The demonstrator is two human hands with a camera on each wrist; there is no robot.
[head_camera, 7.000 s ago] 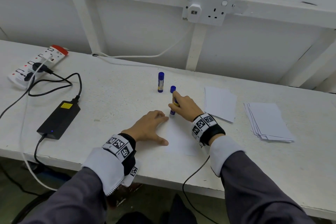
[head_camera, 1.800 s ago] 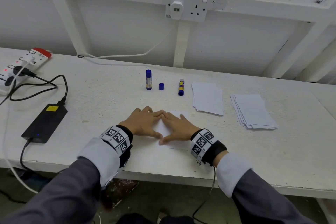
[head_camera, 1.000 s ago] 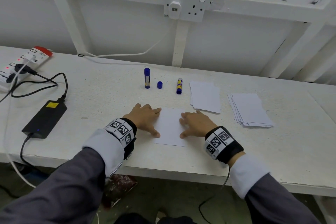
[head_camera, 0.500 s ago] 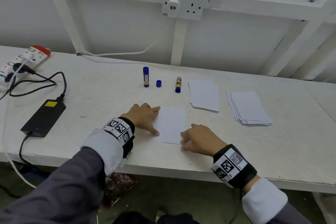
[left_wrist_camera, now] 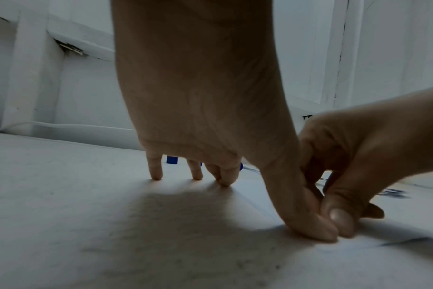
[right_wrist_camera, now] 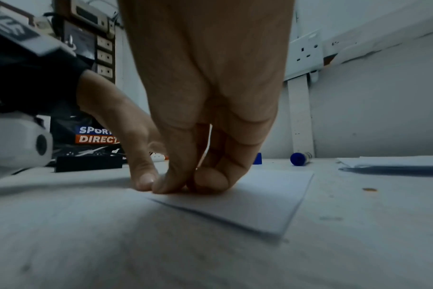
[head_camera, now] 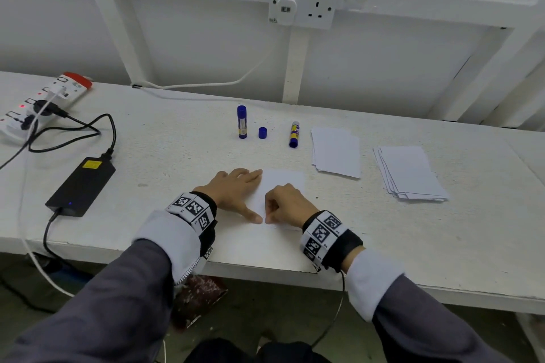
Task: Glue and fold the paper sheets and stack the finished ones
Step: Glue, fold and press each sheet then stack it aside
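Note:
A white paper sheet (head_camera: 287, 180) lies flat near the table's front edge. My left hand (head_camera: 236, 194) rests open beside it, with straight fingers on the sheet's left edge and the thumb at its near-left corner. My right hand (head_camera: 287, 203) is curled over the sheet, and its thumb and forefinger pinch that same corner against the left thumb. In the right wrist view the sheet (right_wrist_camera: 260, 195) shows a thin shadow under its near edge. The uncapped glue stick (head_camera: 294, 134) and its blue cap (head_camera: 262, 132) stand behind the sheet.
A capped blue glue stick (head_camera: 241, 122) stands left of the cap. Two paper stacks lie to the right, a neat one (head_camera: 336, 152) and a fanned one (head_camera: 410, 174). A black power brick (head_camera: 81, 183) with cables and a power strip (head_camera: 44, 100) occupy the left of the table (head_camera: 177, 156).
My right hand has slid from the sheet's near-right side to its near-left corner and curled there. Seven seconds ago it held the glue stick on the sheet. The left hand stayed put.

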